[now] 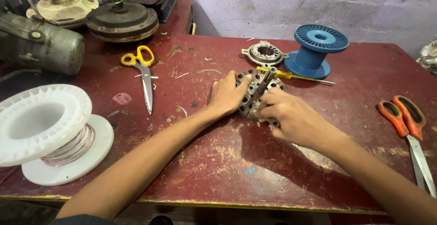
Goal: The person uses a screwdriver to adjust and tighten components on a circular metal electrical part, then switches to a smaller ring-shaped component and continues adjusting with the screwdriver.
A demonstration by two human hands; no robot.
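A round slotted metal stator core [255, 88] with a short shaft sticking up from its middle stands tilted on the worn red table [227, 161]. My left hand [227, 95] grips its left rim, thumb on top. My right hand [291, 118] pinches the core's lower right edge with its fingertips, partly covering it.
A smaller stator ring [265, 53], a blue empty spool [316, 49] and a yellow-handled screwdriver [296, 76] lie behind the core. Yellow scissors [142, 72] lie to the left, orange scissors [409, 134] at right. A white spool of copper wire [50, 134] stands front left; old motor housings [120, 22] back left.
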